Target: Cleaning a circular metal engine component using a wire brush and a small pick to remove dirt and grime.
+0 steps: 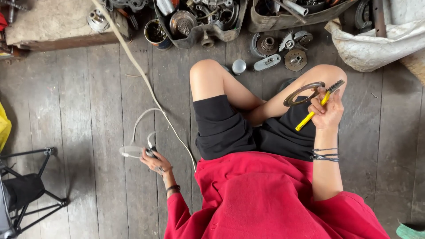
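Observation:
I sit cross-legged on a grey plank floor in a red top and black shorts. My right hand (326, 110) rests by my right knee, gripping a yellow-handled wire brush (318, 107) and a flat grey metal ring (303, 93) together. My left hand (155, 162) reaches out to the left, low over the floor. Its fingers close on a small dark plug (151, 152) at a white power strip (131, 152), from which a white cable (146, 84) runs to the top of the view.
Worn metal engine parts, gears and a tin (157, 33) lie in trays along the far side. A white sack (376, 42) sits at the upper right. A wooden block (53, 24) is at the upper left. A black folding stand (31, 190) stands at the left.

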